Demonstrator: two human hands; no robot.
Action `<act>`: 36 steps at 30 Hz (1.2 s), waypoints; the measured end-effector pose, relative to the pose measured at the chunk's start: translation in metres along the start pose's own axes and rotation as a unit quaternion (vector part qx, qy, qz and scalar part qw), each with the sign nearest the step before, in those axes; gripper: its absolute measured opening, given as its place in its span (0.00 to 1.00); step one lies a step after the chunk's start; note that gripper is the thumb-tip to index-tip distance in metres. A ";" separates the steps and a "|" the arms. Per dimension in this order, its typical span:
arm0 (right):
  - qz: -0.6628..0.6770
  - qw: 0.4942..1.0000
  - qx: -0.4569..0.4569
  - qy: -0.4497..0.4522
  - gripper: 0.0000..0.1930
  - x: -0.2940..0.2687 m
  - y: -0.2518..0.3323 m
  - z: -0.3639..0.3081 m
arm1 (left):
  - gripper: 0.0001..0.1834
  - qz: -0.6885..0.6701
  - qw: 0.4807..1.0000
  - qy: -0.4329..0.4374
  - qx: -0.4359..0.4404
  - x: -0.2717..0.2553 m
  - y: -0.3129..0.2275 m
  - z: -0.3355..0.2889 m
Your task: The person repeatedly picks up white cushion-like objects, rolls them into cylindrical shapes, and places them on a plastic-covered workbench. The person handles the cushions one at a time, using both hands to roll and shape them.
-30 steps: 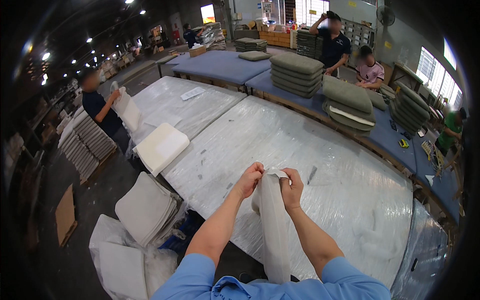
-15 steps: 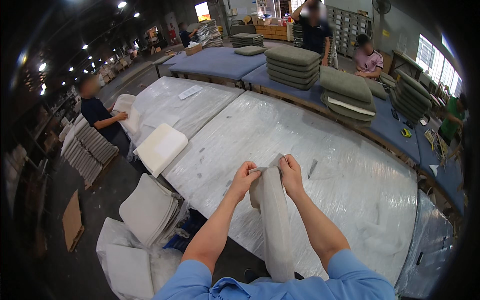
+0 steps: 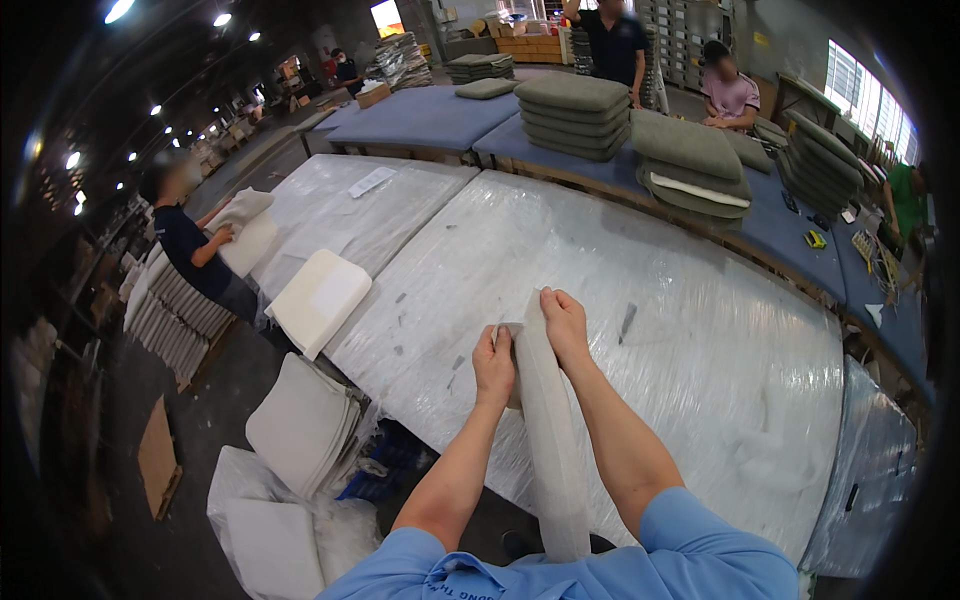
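A light grey fabric-covered cushion (image 3: 552, 440) stands on edge in front of me, its near end against my shirt and its far end over the plastic-wrapped table (image 3: 700, 330). At its far end, my left hand (image 3: 494, 368) pinches a fabric flap on the left side. My right hand (image 3: 563, 325), a little farther out, is closed on the upper corner of the fabric cover. Whether the far end of the cover is open cannot be made out.
A cream foam pad (image 3: 322, 295) lies at the table's left edge. Below it are stacked grey covers (image 3: 300, 415) and a plastic bag (image 3: 240, 480). Olive cushions (image 3: 572, 115) are piled on the blue tables (image 3: 430, 118) beyond. A co-worker (image 3: 190, 235) handles a cushion at left; others stand farther back.
My right hand has moved outward and left, drawing the fabric corner up. My left hand has turned more upright beside it. The co-worker at left has fabric bunched higher on a pad.
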State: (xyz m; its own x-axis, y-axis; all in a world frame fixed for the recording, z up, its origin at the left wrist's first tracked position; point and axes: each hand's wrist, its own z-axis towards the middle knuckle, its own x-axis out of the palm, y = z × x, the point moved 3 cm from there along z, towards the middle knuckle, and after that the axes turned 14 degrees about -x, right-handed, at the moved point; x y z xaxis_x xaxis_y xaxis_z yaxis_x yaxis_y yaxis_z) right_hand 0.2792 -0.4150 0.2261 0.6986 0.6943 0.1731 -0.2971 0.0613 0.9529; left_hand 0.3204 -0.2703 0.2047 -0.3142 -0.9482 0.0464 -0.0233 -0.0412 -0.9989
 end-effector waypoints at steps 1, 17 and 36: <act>0.002 1.000 0.002 -0.008 0.22 0.001 -0.003 0.000 | 0.15 0.001 1.000 0.000 0.004 0.001 0.000 0.002; -0.043 0.999 -0.009 -0.015 0.30 0.005 -0.045 -0.004 | 0.15 0.007 0.999 0.011 -0.041 0.008 -0.009 0.022; 0.093 0.984 -0.076 0.135 0.43 0.002 -0.010 -0.055 | 0.40 0.100 0.990 0.093 0.029 0.031 -0.049 -0.017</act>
State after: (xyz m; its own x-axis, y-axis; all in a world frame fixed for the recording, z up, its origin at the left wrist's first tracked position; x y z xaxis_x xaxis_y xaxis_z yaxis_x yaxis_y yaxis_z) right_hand 0.2481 -0.3749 0.2030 0.4301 0.8678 0.2488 -0.5110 0.0068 0.8596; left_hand 0.2957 -0.2922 0.2553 -0.4766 -0.8650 -0.1567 0.1091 0.1187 -0.9869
